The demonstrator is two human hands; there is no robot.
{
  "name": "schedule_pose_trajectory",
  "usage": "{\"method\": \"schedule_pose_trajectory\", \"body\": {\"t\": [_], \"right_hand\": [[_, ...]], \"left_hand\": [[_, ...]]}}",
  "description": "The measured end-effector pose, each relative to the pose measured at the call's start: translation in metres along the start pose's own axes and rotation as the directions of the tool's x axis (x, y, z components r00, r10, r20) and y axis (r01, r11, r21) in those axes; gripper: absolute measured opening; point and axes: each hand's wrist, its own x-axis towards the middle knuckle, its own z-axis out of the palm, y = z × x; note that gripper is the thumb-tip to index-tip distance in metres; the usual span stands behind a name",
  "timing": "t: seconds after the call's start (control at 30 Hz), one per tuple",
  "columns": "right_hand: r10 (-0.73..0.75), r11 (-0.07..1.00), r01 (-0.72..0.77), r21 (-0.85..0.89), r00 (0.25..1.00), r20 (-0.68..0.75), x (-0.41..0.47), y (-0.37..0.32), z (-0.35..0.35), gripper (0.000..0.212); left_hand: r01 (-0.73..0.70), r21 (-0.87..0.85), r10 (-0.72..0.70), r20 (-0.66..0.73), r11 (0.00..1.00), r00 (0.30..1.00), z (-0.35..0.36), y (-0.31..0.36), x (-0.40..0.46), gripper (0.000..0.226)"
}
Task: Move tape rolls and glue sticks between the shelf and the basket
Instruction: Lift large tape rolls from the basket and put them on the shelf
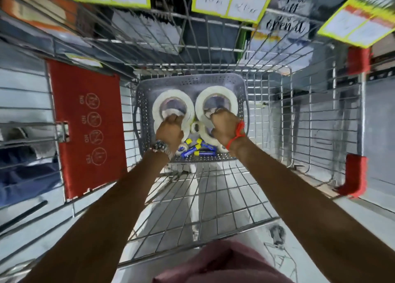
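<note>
Hands (pixel 170 131) (pixel 224 129) outstretched, gripping tape rolls (pixel 173 107) (pixel 215 104)

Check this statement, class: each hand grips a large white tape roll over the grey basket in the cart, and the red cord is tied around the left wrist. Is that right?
One detail is wrong. In the head view the red cord is on the right hand's wrist; the left hand's wrist has a beaded band. Each hand does grip a large white tape roll over the grey basket.
</note>
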Motion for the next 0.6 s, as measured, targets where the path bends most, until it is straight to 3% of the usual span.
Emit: {"method": "schedule_pose_trajectory", "body": {"t": [0.13,0.2,0.27,0.33,0.4,0.5,0.6], "right_hand": [[-0.003,0.998,0.01,0.06,0.994,-0.111,-0.029,-0.01,-0.026,0.026],[0.033,0.997,-0.016,0.077,0.974,-0.226,-0.049,-0.017,-0.048,0.025],[0.06,0.992,-0.015,0.125,0.932,-0.359,-0.072,-0.02,-0.071,0.024],[0.104,0.986,-0.044,0.161,0.918,-0.383,-0.098,-0.015,-0.093,0.03],[0.114,0.984,-0.025,0.177,0.853,-0.509,-0.122,-0.003,-0.117,0.033],[0.156,0.977,-0.01,0.213,0.718,-0.679,-0.143,0.02,-0.155,0.031],[0.194,0.974,-0.025,0.225,0.605,-0.772,-0.15,0.048,-0.193,0.034]], "left_hand": [[-0.058,-0.044,0.055,-0.058,0.997,0.997,-0.017,0.006,-0.028,0.051],[-0.097,-0.071,0.085,-0.153,0.993,0.985,-0.029,0.01,-0.043,0.046],[-0.214,-0.061,0.189,-0.277,0.975,0.942,-0.04,0.019,-0.058,0.042],[-0.319,-0.085,0.271,-0.351,0.944,0.896,-0.054,0.032,-0.069,0.047],[-0.405,-0.09,0.323,-0.46,0.91,0.827,-0.071,0.049,-0.071,0.043],[-0.554,-0.031,0.42,-0.616,0.832,0.666,-0.105,0.083,-0.068,0.037],[-0.635,0.061,0.502,-0.673,0.77,0.543,-0.145,0.124,-0.057,0.038]]}}
